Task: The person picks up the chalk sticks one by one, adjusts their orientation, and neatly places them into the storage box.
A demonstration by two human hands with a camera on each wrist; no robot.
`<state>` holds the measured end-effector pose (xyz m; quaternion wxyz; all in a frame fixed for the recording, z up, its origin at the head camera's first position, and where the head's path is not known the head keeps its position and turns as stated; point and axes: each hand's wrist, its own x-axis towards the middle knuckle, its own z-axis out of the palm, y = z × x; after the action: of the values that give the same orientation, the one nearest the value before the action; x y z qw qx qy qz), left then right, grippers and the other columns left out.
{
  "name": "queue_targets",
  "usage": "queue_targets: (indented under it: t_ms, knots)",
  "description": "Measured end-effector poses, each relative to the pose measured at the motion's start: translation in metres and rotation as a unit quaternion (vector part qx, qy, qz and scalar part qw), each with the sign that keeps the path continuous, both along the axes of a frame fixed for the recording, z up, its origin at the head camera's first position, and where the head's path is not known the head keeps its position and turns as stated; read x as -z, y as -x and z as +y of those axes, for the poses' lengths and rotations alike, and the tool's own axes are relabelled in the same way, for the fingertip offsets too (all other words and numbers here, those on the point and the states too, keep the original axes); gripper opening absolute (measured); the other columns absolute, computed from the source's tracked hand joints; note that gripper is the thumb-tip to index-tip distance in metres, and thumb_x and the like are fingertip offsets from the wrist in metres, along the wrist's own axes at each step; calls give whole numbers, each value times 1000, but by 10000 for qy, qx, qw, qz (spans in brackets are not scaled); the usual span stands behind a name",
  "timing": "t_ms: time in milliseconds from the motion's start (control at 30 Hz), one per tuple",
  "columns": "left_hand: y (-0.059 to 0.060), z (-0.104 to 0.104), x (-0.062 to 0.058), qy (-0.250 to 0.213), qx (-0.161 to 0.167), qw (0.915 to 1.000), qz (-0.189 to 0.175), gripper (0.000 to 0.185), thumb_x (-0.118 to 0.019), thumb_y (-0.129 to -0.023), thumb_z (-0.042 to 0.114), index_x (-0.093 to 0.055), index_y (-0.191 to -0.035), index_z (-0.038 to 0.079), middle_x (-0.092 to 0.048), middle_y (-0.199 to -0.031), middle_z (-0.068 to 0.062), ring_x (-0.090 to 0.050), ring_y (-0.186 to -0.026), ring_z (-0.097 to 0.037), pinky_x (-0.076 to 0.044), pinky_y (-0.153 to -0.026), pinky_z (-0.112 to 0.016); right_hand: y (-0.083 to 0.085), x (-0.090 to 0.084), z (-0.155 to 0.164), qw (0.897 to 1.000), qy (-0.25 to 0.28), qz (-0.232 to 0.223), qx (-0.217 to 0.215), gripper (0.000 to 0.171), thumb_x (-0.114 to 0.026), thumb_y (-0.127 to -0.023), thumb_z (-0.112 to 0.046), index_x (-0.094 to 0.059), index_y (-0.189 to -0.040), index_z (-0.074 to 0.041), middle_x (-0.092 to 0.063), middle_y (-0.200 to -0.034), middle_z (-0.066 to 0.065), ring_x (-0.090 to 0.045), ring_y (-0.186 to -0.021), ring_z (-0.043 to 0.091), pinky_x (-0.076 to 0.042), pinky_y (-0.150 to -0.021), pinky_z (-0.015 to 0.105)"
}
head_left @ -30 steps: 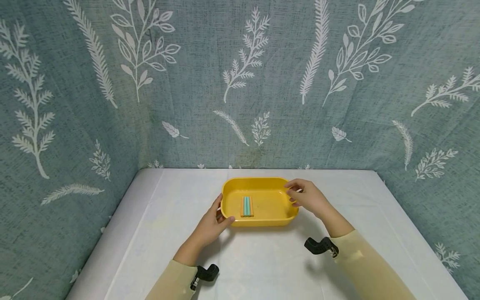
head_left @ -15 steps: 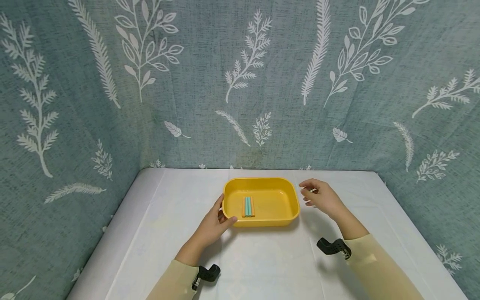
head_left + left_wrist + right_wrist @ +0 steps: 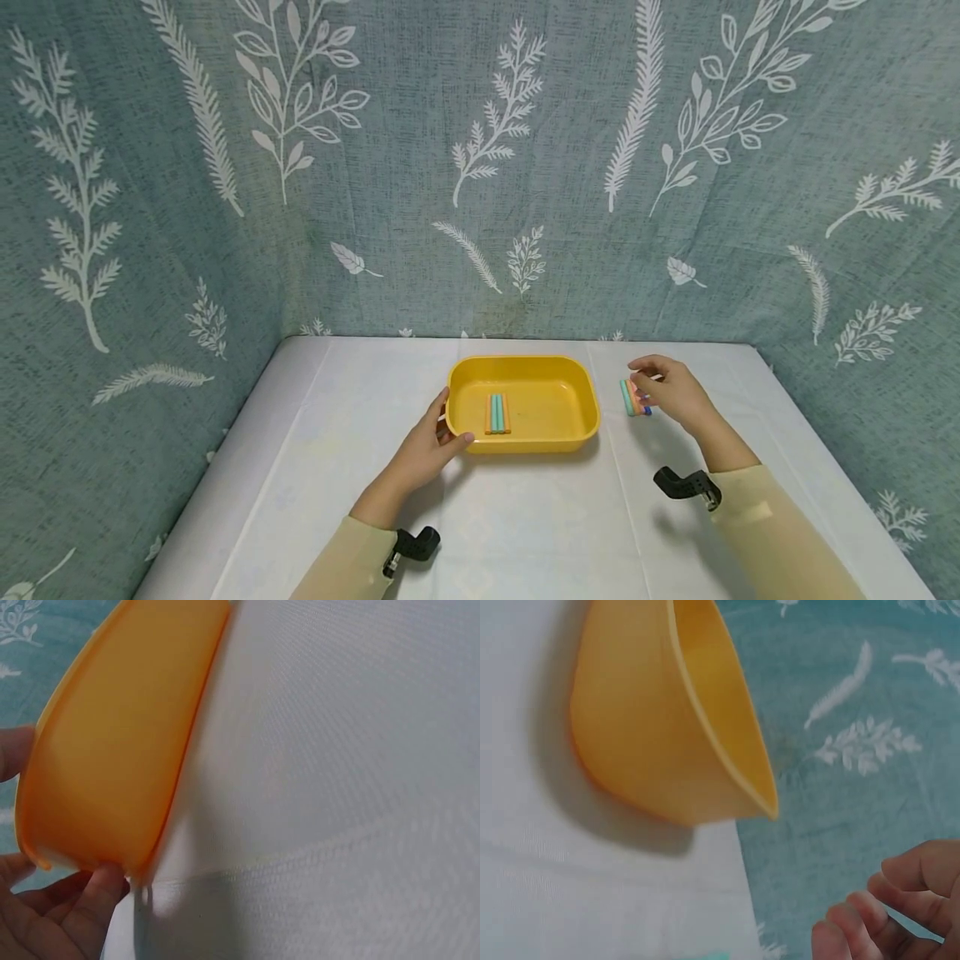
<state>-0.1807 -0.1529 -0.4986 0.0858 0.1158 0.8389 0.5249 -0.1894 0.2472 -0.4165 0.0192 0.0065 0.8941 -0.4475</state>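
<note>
A yellow tray (image 3: 555, 444) stands on the table in the head view. My left hand (image 3: 425, 454) grips its left end, thumb at the front corner and fingers along the outer wall. The left wrist view shows the fingers and thumb of my left hand (image 3: 67, 915) against that wall. Inside, several chalk-like sticks (image 3: 497, 414), orange and teal, lie side by side. To the right of the tray my right hand (image 3: 671, 392), fingers loosely bent and holding nothing, is over more such sticks (image 3: 627, 398), teal, orange, pink and blue, partly hidden by it.
A white cloth covers the table (image 3: 525, 525). Behind its far edge hangs a grey-green curtain (image 3: 405, 167) with white leaf prints, which also runs along both sides. Black camera mounts sit on both wrists.
My right hand has moved right, from over the tray's right end to beyond it, bringing the outside sticks into view. My left hand has kept its grip on the tray.
</note>
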Motion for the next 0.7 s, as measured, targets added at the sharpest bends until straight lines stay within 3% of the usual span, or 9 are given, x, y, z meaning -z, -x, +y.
queue_targets:
  t_ms: [167, 400, 700]
  knots:
    - [-1, 0, -2, -29, 11, 10000, -37, 92, -72, -94, 29, -12, -162, 13, -31, -159, -19, -45, -138, -36, -42, -110, -45, 6, 8, 11, 9999, -42, -106, 125, 35, -52, -104, -15, -55, -132, 7, -59, -117, 28, -66, -99, 40, -61, -82, 41]
    - [0, 0, -1, 29, 9, 10000, -59, 93, -72, -94, 32, -12, -162, 15, -31, -160, -18, -46, -138, -36, -42, -110, -44, 14, 22, 27, 9994, -83, -221, 242, 37, -52, -104, -12, -53, -133, 10, -58, -114, 25, -67, -97, 34, -62, -78, 35]
    - [0, 0, -1, -97, 55, 9999, -48, 92, -73, -94, 27, -13, -162, 15, -31, -159, -18, -46, -137, -36, -43, -110, -44, 22, 34, 40, 9980, -132, -542, 297, 38, -53, -103, -12, -53, -135, 10, -57, -114, 24, -67, -96, 32, -61, -78, 35]
